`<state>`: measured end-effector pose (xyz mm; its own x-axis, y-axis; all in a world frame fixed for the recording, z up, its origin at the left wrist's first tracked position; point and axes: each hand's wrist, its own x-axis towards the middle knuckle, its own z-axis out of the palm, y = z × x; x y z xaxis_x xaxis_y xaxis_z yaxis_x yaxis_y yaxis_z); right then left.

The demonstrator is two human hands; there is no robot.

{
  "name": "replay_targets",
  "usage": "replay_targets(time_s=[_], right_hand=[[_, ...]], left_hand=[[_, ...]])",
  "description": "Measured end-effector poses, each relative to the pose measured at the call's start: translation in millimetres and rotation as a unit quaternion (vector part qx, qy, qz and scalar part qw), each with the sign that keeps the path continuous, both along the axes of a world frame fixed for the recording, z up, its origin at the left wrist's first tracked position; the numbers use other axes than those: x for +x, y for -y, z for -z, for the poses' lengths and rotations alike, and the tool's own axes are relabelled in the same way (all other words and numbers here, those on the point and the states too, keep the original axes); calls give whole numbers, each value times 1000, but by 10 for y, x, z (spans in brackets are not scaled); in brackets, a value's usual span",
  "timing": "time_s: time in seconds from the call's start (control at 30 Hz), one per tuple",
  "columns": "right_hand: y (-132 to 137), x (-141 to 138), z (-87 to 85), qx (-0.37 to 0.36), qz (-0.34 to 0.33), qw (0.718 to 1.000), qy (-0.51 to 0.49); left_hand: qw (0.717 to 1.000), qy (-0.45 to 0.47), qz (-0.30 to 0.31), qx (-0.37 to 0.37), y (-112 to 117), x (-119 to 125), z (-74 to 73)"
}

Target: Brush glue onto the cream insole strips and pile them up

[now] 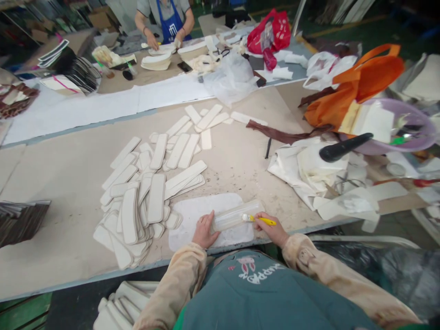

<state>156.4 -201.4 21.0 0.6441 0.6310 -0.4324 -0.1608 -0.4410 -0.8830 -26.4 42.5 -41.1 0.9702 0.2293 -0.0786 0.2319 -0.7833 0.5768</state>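
Note:
My right hand (pixel 273 228) is closed round the yellow handle of a small brush (pixel 268 221). The brush's whitish bristles (pixel 246 217) touch a pale, translucent-looking strip (pixel 228 219), blurred by motion near the right end. My left hand (pixel 205 230) rests at the strip's left end, thumb apart from the fingers, pressing lightly and gripping nothing. Under the strip lies a white sheet with rounded corners (pixel 192 215) at the table's front edge. To the left is a loose heap of cream, round-ended pieces (pixel 156 197).
A white container with a black handle (pixel 330 158) stands on crumpled plastic at right, near a purple basin (pixel 412 142) and orange bag (pixel 354 101). A dark stack (pixel 22 222) sits far left. Across the table a co-worker in a blue apron (pixel 171 23) handles similar pieces.

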Motion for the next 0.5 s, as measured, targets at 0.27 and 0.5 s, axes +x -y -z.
replay_targets(time_s=[0.27, 0.5], right_hand=[[357, 332, -28, -34, 91, 994, 44], [347, 329, -196, -43, 92, 990, 97]], left_hand=[[1000, 0, -2, 6, 16, 18, -65], [1000, -12, -16, -4, 41, 12, -92]])
